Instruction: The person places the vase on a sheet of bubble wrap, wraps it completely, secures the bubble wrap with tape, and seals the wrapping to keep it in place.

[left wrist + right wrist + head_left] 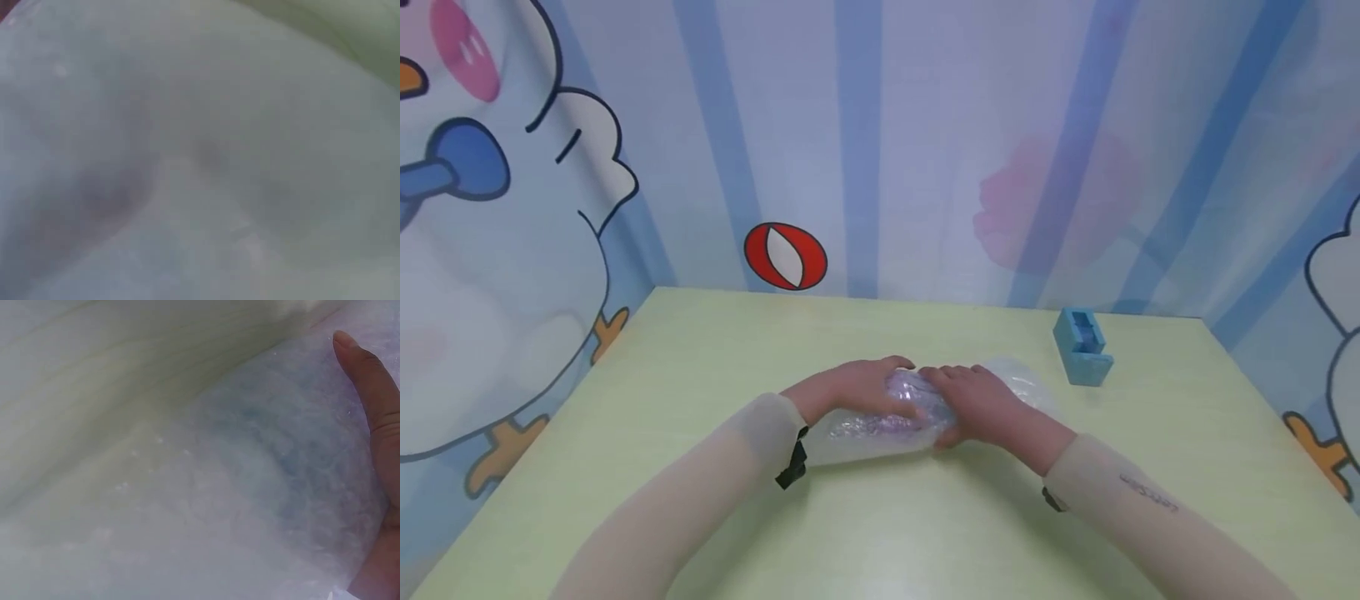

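Note:
A roll of clear bubble wrap [857, 442] lies on the table with something purplish showing through its layers. My left hand [861, 387] holds the roll's left part, its thumb on the near side and fingers over the far side. Right beside it, my right hand [981, 406] grips across the roll's middle, with its thumb toward me. Bubble wrap [250, 156] fills most of the blurred left wrist view. In the right wrist view the right thumb [369, 387] lies along the bubble wrap [262, 469]. Loose wrap sticks out past the right hand.
A light blue tape dispenser [1081, 350] stands on the pale green table [760, 333] at the back right. Behind the table hangs a striped cloth backdrop [917, 167] with cartoon prints.

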`<state>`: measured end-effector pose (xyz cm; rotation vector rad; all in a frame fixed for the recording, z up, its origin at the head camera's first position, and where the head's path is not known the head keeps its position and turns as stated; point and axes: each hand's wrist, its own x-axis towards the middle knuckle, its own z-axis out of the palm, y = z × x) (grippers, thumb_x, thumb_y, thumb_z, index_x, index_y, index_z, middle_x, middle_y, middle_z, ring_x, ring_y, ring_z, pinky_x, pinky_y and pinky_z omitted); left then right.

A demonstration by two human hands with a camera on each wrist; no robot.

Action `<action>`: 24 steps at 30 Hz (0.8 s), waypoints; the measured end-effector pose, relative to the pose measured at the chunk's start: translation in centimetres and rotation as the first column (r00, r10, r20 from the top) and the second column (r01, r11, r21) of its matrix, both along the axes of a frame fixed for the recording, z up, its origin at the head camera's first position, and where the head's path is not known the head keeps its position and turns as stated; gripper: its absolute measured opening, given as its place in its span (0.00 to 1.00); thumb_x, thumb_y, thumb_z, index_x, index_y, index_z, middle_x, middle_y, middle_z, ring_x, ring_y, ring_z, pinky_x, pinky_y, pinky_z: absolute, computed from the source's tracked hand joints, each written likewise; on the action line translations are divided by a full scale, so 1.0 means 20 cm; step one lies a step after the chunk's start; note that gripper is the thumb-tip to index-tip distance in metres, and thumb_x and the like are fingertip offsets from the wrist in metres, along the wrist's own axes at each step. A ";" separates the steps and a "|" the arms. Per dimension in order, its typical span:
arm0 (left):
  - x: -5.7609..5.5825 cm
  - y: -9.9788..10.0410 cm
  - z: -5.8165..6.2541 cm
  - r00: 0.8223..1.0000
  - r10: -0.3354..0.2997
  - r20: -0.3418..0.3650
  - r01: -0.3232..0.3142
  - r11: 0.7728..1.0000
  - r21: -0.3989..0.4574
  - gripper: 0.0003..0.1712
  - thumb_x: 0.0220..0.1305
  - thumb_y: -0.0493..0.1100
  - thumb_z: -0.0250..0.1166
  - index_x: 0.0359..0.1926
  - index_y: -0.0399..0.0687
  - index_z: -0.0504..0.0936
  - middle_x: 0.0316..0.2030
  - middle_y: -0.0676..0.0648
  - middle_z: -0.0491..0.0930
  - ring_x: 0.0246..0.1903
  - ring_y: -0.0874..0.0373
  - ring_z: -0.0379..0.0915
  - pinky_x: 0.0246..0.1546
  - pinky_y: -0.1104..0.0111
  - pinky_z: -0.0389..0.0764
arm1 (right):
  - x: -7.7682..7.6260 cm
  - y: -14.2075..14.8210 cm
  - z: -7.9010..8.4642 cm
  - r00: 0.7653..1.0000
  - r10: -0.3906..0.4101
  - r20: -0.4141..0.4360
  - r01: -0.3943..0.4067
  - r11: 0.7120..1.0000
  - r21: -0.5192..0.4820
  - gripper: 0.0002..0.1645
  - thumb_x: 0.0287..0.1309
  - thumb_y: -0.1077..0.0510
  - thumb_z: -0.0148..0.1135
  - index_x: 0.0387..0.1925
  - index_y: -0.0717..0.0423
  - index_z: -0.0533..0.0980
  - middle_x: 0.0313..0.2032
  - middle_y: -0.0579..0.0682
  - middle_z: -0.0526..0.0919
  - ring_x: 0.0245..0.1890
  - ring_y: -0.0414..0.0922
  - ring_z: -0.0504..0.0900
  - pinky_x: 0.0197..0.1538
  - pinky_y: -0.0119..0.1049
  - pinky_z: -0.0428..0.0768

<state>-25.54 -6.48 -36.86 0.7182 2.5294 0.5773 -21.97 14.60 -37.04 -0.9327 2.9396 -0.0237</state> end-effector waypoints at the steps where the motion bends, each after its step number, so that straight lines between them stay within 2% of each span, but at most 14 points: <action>1: -0.01 -0.01 0.00 1.000 -0.001 0.023 0.000 1.000 0.014 0.52 0.64 0.67 0.64 0.80 0.50 0.55 0.76 0.43 0.66 0.73 0.45 0.65 0.75 0.44 0.66 | -0.01 0.00 0.00 1.000 -0.003 0.019 0.003 1.000 0.002 0.57 0.43 0.42 0.83 0.70 0.61 0.67 0.63 0.61 0.81 0.63 0.59 0.80 0.65 0.59 0.78; 5: -0.02 -0.03 0.00 0.995 0.051 0.088 -0.056 0.997 0.054 0.50 0.67 0.66 0.60 0.80 0.49 0.54 0.77 0.41 0.63 0.74 0.43 0.63 0.76 0.43 0.64 | -0.05 -0.02 0.02 0.997 -0.003 0.078 0.001 1.000 0.023 0.59 0.44 0.41 0.83 0.72 0.62 0.65 0.64 0.62 0.79 0.63 0.60 0.80 0.66 0.59 0.78; 8: -0.02 -0.03 -0.01 0.991 0.105 0.083 -0.111 0.991 0.070 0.46 0.70 0.68 0.56 0.78 0.49 0.57 0.75 0.40 0.66 0.73 0.43 0.64 0.75 0.43 0.65 | -0.08 -0.02 0.03 0.993 0.006 0.115 -0.009 1.000 0.022 0.58 0.44 0.42 0.83 0.72 0.61 0.65 0.64 0.62 0.79 0.62 0.60 0.81 0.66 0.58 0.78; 13: -0.01 -0.02 -0.01 0.990 0.135 -0.034 -0.134 0.990 0.033 0.41 0.74 0.71 0.45 0.73 0.49 0.68 0.70 0.42 0.74 0.71 0.43 0.68 0.74 0.45 0.66 | -0.12 -0.03 0.05 0.983 -0.010 0.186 0.009 1.000 0.004 0.58 0.45 0.44 0.83 0.72 0.60 0.65 0.66 0.61 0.78 0.64 0.60 0.80 0.68 0.56 0.78; 16: 0.02 -0.02 0.00 0.981 0.117 -0.155 -0.122 0.992 -0.021 0.40 0.75 0.69 0.45 0.74 0.48 0.68 0.71 0.42 0.74 0.72 0.44 0.69 0.74 0.46 0.69 | -0.12 -0.03 0.05 0.979 -0.022 0.204 0.020 1.000 0.015 0.59 0.45 0.44 0.83 0.73 0.60 0.64 0.67 0.61 0.78 0.65 0.60 0.79 0.69 0.56 0.77; 18: 0.05 -0.01 0.00 0.962 0.095 -0.257 -0.113 0.992 -0.056 0.41 0.74 0.69 0.48 0.75 0.47 0.67 0.70 0.41 0.74 0.70 0.43 0.71 0.71 0.46 0.72 | -0.12 -0.03 0.06 0.979 -0.022 0.204 0.018 1.000 0.022 0.59 0.45 0.44 0.83 0.73 0.60 0.64 0.67 0.61 0.78 0.65 0.60 0.79 0.69 0.55 0.76; 19: 0.08 -0.01 0.00 0.946 0.078 -0.315 -0.108 0.991 -0.079 0.42 0.73 0.69 0.51 0.75 0.46 0.66 0.70 0.41 0.74 0.69 0.43 0.72 0.69 0.46 0.74 | -0.12 -0.03 0.06 0.979 -0.022 0.203 0.018 1.000 0.023 0.59 0.45 0.44 0.83 0.73 0.60 0.64 0.67 0.61 0.78 0.65 0.60 0.79 0.69 0.55 0.76; 22: 0.15 0.00 0.00 0.882 0.029 -0.471 -0.107 0.984 -0.141 0.49 0.66 0.73 0.58 0.76 0.47 0.65 0.69 0.39 0.74 0.65 0.41 0.75 0.64 0.43 0.77 | -0.12 -0.03 0.06 0.981 -0.014 0.194 0.010 1.000 0.020 0.59 0.44 0.44 0.83 0.72 0.61 0.64 0.65 0.61 0.80 0.63 0.59 0.81 0.68 0.54 0.78; 24: 0.20 0.01 -0.01 0.840 -0.011 -0.542 -0.103 0.978 -0.180 0.55 0.60 0.76 0.62 0.76 0.47 0.63 0.69 0.38 0.74 0.64 0.40 0.75 0.62 0.41 0.77 | -0.13 -0.03 0.06 0.982 -0.007 0.187 0.004 1.000 0.016 0.58 0.43 0.44 0.84 0.71 0.60 0.65 0.63 0.61 0.81 0.62 0.58 0.82 0.66 0.53 0.79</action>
